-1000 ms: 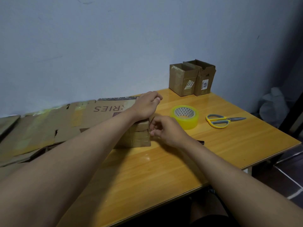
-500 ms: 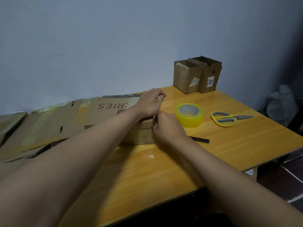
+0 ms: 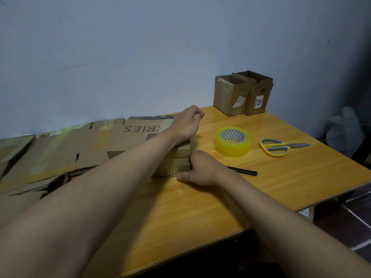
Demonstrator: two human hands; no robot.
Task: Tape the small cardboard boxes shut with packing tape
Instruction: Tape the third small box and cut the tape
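Small cardboard box (image 3: 176, 160), frame centre on the counter (image 3: 200, 207): judged light, stiff-walled, apt to slide; steady it from the top. Left hand (image 3: 185, 125) rests on top, fingers curled. Right hand (image 3: 200, 169) presses the box's right face; fingers hidden, grip unclear.

box (image 3: 177, 164): brown, taped, flat on table | tape roll (image 3: 232, 144): yellow, right

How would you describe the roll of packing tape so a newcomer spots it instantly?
On the wooden table, look right of the hands. The roll of packing tape lies flat left of the scissors, the only round, translucent yellow thing there.
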